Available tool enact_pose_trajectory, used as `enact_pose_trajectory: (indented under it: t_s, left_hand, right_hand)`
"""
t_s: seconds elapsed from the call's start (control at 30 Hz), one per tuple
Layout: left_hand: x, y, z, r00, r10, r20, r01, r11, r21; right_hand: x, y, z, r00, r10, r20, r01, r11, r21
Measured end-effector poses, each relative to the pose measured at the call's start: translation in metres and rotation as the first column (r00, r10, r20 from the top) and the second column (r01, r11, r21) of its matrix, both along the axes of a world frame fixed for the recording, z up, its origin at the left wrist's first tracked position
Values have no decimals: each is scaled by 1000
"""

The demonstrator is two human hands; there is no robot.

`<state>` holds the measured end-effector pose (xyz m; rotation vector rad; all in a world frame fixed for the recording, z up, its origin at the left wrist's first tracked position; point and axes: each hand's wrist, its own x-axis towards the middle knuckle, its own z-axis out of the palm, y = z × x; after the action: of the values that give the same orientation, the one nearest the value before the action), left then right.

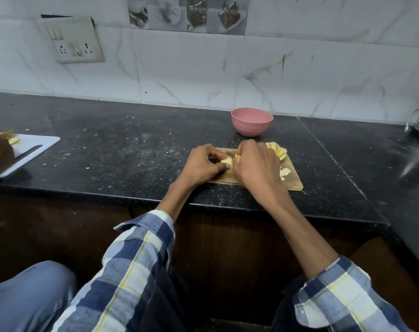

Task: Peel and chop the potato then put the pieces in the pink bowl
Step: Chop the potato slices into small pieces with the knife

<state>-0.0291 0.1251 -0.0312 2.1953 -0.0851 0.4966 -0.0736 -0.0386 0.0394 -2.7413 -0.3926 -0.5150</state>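
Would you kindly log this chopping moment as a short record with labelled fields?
left hand: holds the peeled potato piece on the wooden board
right hand: grips a yellow-handled knife at the potato piece; blade hidden
slices: fanned on the board's far right
pink bowl: beyond the board on the black counter; contents not visible
stage: chopping under way

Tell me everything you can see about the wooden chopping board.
The chopping board is a light brown wooden rectangle lying flat near the front edge of the black counter, in front of the pink bowl, apart from it. Pale potato slices are fanned along its far right side, with small cut pieces nearer. Both hands work over its left part: the left hand holds a potato piece, the right hand grips a yellow-handled tool.
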Motion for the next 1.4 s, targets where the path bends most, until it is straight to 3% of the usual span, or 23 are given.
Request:
enact_pose_trajectory:
  t_s: [0.3,0.6,0.83,1.1,1.4]
  left_hand:
    - [-2,0,1,1000,0,2,0,1000,-14]
    - [-6,2,1,1000,14,20,-13,999,-33]
    - [-7,-1,1,998,37,53,-37,999,5]
    - [-4,-1,0,998,51,49,-53,998,35]
    - [-7,1,-2,993,78,87,-78,997,-3]
  right_hand:
    - [-44,-29,19,997,-16,-73,13,999,-38]
    - [-22,-14,8,999,8,38,-8,1000,17]
    - [-4,5,9,999,18,-49,-18,1000,14]
    - [-48,-20,20,998,5,-66,-10,997,-75]
    - [-26,-8,8,999,24,35,-24,1000,9]
